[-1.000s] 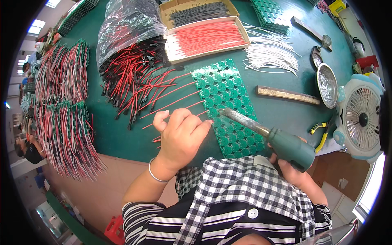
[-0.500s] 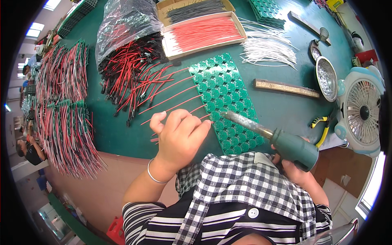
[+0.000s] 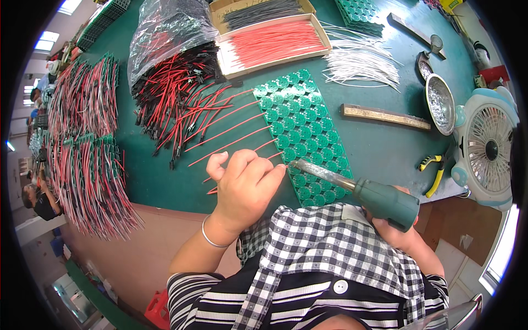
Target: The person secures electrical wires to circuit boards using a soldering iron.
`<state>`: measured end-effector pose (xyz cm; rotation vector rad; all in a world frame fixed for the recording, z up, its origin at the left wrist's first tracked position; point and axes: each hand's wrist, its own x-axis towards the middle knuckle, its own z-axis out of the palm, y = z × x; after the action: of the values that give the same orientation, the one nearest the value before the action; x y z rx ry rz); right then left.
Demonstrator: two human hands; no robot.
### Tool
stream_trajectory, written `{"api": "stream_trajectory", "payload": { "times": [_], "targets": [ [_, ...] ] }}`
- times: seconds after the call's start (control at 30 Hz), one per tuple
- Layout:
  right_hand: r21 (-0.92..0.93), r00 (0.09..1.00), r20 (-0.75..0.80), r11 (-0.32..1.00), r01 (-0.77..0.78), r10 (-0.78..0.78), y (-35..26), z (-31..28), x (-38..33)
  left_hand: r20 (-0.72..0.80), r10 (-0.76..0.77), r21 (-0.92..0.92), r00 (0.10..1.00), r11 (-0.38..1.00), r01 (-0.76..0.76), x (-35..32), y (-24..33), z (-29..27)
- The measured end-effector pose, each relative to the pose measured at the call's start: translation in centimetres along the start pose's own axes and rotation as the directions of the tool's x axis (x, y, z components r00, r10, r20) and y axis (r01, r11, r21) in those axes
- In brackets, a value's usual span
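Note:
A green panel of round circuit boards (image 3: 300, 121) lies on the table before me. Several red wires (image 3: 225, 124) reach out leftward from its left edge. Near the panel's lower left edge, my left hand (image 3: 245, 184) is closed in a pinch on a red wire, whose end shows just past the fingertips. My right hand (image 3: 393, 228) is wrapped round the green handle of a soldering iron (image 3: 385, 202). The iron's dark tip points left, at the panel's edge close beside my left fingertips. Whether the tip touches the board, I cannot tell.
Beyond the panel are a plastic bag of red and black wires (image 3: 173, 71), a box of red wires (image 3: 275, 44) and loose white wires (image 3: 360, 66). To the right sit a metal bar (image 3: 385, 116), a metal bowl (image 3: 440, 104), yellow pliers (image 3: 434, 176) and a fan (image 3: 489, 148). Wired boards (image 3: 88, 143) lie left.
The soldering iron has moved left and slightly down with my right hand, bringing its tip close to my left fingertips. My left hand has shifted only slightly, still pinching the wire.

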<state>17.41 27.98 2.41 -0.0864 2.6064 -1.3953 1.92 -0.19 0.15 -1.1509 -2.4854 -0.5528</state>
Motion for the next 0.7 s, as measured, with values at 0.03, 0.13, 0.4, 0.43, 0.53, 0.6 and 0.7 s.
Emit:
{"api": "stream_trajectory", "payload": {
  "times": [0.03, 0.13, 0.4, 0.43, 0.53, 0.6, 0.7],
  "targets": [
    [-0.006, 1.0, -0.001, 1.0, 0.0, 0.0, -0.1, 0.0, 0.1, 0.0, 0.001, 0.0, 1.0, 1.0, -0.001, 0.0, 0.0, 0.0],
    [-0.022, 1.0, 0.002, 1.0, 0.006, -0.005, -0.3, 0.0, 0.3, 0.005, 0.003, 0.0, 1.0, 1.0, -0.003, 0.1, 0.0, -0.1],
    [-0.036, 0.981, -0.094, 0.985, 0.166, -0.169, -1.2, -0.2, 1.8, 0.013, 0.015, 0.015, 1.0, 1.0, -0.015, 0.2, -0.1, -0.1],
    [0.1, 0.987, -0.136, 0.99, 0.099, -0.085, -1.3, 0.1, 1.6, 0.017, 0.018, 0.015, 1.0, 1.0, -0.018, 0.2, -0.1, -0.1],
    [0.236, 0.985, -0.17, 0.971, 0.045, -0.004, -1.1, 0.4, 1.3, 0.021, 0.02, 0.019, 1.0, 1.0, -0.021, 0.2, -0.1, -0.2],
    [0.235, 0.985, -0.175, 0.971, 0.052, -0.01, -1.1, 0.4, 1.2, 0.019, 0.021, 0.02, 1.0, 1.0, -0.021, 0.2, 0.0, -0.2],
    [0.186, 0.983, -0.181, 0.98, 0.068, -0.034, -1.2, 0.2, 1.1, 0.002, 0.032, 0.017, 0.999, 0.999, -0.032, 0.2, 0.1, -0.1]
  ]
}}
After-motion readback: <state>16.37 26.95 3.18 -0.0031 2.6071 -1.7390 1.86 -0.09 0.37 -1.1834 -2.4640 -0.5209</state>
